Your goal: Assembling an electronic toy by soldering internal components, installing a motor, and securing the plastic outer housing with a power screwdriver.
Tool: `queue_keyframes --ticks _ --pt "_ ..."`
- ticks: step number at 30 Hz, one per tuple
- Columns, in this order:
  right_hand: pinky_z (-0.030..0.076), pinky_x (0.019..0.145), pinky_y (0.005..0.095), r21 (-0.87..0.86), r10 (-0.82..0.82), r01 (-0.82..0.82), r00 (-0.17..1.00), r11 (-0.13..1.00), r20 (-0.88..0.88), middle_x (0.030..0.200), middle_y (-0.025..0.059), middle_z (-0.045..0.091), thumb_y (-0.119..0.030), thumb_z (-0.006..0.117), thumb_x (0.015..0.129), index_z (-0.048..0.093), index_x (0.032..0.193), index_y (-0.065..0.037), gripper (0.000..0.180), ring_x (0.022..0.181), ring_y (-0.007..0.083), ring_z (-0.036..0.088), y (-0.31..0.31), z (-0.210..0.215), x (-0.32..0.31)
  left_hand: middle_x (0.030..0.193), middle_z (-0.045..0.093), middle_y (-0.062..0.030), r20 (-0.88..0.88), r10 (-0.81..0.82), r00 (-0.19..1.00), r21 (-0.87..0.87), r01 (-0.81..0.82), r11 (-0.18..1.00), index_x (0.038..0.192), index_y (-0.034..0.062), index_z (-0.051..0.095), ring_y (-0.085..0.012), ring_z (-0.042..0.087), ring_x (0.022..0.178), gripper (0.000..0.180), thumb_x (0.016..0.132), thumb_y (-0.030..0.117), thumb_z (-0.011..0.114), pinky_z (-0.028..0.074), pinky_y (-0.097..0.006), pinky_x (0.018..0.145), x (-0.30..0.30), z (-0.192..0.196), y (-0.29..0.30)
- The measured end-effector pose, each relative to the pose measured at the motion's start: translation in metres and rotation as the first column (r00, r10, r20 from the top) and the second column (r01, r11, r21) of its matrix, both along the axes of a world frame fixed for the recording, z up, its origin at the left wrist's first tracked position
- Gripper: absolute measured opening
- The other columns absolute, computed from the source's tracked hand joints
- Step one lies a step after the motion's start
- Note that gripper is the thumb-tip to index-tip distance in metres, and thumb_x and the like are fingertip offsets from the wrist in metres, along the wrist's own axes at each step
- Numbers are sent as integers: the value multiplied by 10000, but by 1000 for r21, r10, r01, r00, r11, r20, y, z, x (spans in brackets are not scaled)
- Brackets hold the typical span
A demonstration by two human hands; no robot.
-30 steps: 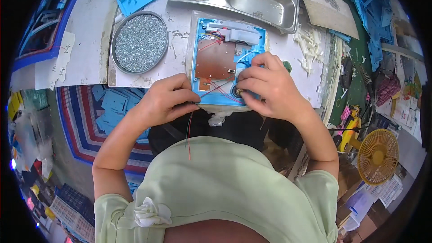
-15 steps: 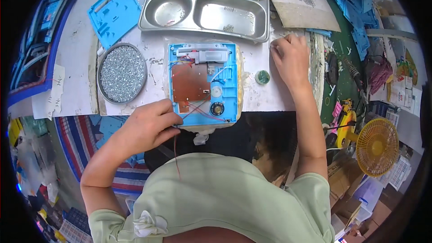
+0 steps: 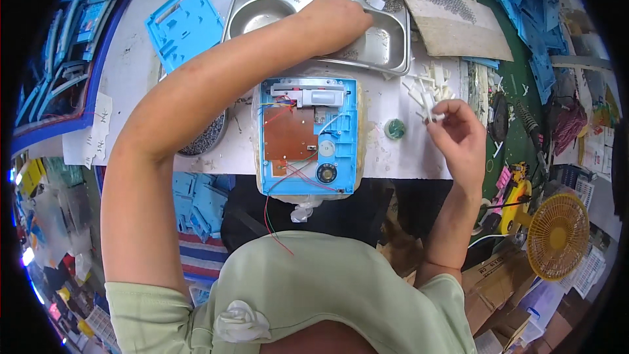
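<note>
My left hand [image 3: 331, 23] is reaching across into the steel compartment tray [image 3: 262, 16] at the top centre of the frame, fingers curled down on its floor; whether they are pinching anything I cannot tell. My right hand [image 3: 458, 134] is pinching a small white plastic piece [image 3: 434, 116] at centre right. Between them the open blue device [image 3: 308, 134] is lying on the white counter [image 3: 406, 157], overhanging its near edge. My forearm could snag the loose red wires [image 3: 278, 229], I judge, and tug it off.

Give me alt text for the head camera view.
Left hand reaches into a steel tray while the right hand holds a small white part. Between them lies an open blue device on a white table.
</note>
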State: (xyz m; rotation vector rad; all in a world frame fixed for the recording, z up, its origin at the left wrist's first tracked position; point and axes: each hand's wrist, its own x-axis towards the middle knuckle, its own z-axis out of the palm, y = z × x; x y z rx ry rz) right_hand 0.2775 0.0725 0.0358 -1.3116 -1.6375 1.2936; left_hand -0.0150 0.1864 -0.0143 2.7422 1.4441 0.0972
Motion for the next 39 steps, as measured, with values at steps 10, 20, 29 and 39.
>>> queue_keyframes --ticks 10,20,29,39 --pt "544 664 344 580 316 -309 944 754 92 891 121 733 41 872 674 721 1034 -9 394 742 275 680 -56 10 -62 1077 709 -154 538 834 -126 -739 405 538 1075 -17 627 -152 720 881 147 938 -41 677 609 -276 746 -26 58 -223" --pt "536 638 343 632 387 -413 903 656 189 915 111 733 23 868 685 733 1052 -29 394 738 277 663 -65 8 -74 1085 694 -135 372 887 -273 -712 529 462 1080 -10 628 -166 713 871 133 954 -29 667 614 -303 767 -17 30 -250" --pt "527 767 344 252 304 -231 901 940 -309 958 164 747 59 856 707 726 1087 68 401 836 252 688 -64 -27 -32 825 726 -133 503 306 809 -147 -268 952 1010 13 706 -285 725 736 163 925 150 730 570 -375 672 1 32 -187" --pt "520 790 349 469 238 -309 949 827 205 986 95 715 -21 860 707 734 996 -47 316 904 289 653 -57 -19 -46 798 687 -104 642 192 743 -43 -215 976 960 50 739 -273 682 700 129 843 75 786 541 -350 610 0 26 -198"
